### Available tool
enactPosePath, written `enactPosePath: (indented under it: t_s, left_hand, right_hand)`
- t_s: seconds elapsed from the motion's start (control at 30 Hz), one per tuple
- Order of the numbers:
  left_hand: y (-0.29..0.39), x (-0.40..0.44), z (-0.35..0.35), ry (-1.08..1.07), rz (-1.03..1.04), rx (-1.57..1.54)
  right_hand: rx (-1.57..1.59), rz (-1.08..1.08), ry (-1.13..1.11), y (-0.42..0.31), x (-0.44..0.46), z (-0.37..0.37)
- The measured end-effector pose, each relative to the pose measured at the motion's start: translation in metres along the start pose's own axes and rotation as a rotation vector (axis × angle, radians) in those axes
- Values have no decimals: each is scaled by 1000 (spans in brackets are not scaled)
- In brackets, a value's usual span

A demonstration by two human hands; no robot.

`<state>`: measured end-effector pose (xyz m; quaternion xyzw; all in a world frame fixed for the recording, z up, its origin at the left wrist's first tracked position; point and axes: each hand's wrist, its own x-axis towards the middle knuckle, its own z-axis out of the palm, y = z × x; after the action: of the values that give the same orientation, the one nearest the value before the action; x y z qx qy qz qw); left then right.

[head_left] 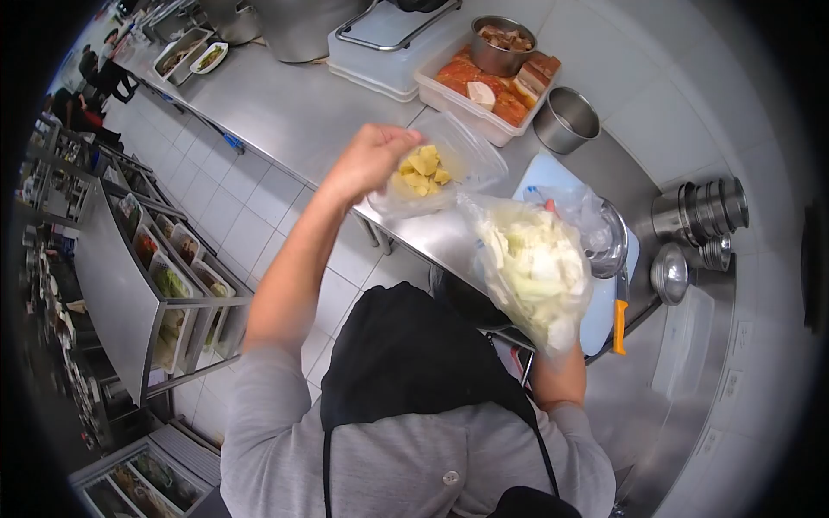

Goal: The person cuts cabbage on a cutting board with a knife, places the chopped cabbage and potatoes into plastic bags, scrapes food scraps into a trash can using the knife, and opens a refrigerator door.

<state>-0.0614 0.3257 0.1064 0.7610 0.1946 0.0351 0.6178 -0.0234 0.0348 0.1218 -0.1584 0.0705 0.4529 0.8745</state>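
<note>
1. Above the steel counter (pixel 276 108): left hand (pixel 373 162), fingers curled together at the rim of a translucent plastic container; whether they grip it cannot be told.
2. Translucent plastic container (pixel 485 166), on the counter, near edge; yellow chunks (pixel 423 173) inside, possibly potato.
3. Right hand (pixel 550 206), mostly hidden behind a clear plastic bag, fingers gripping it.
4. Clear plastic bag (pixel 537 268), raised before the cutting board, filled with pale chopped vegetable.
5. Blue cutting board (pixel 598 332), bearing a metal bowl (pixel 619 240); orange-handled knife (pixel 620 326) at its edge.
6. Plastic tub (pixel 495 129), beyond the container; steel pot (pixel 501 62) atop its contents.
</note>
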Motion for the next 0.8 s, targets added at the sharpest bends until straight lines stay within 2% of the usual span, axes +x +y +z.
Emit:
enactPosePath:
  t_s: [0.07,0.2,0.33,0.37,0.43,0.57,0.67,0.73,0.8]
  left_hand:
    - [-9,-10,8,-82,-23,-161]
    - [-19,-23,21,-113,-83,-475]
    - [-25,-31,20,-141,-83,-646]
    - [-26,-32,26,-105,-80,-604]
    - [-30,-27,40,-31,-65,-518]
    - [-64,-10,46,166,90,-417]
    - [-79,5,38,301,119,-325]
    - [-86,27,33,439,127,-331]
    - [-81,53,18,517,106,-477]
  right_hand:
    - [-3,63,-56,1,12,10]
    - [-276,180,218,-19,62,-19]
    - [-567,-81,444,-32,133,-79]
    - [-636,-151,503,-33,137,-85]
    - [-566,-193,521,-25,134,-75]
    - [-530,-335,578,-7,115,-53]
    - [-714,-646,590,-3,111,-56]
    - [-877,-866,473,1,85,-27]
    - [-970,-1149,317,-7,72,-11]
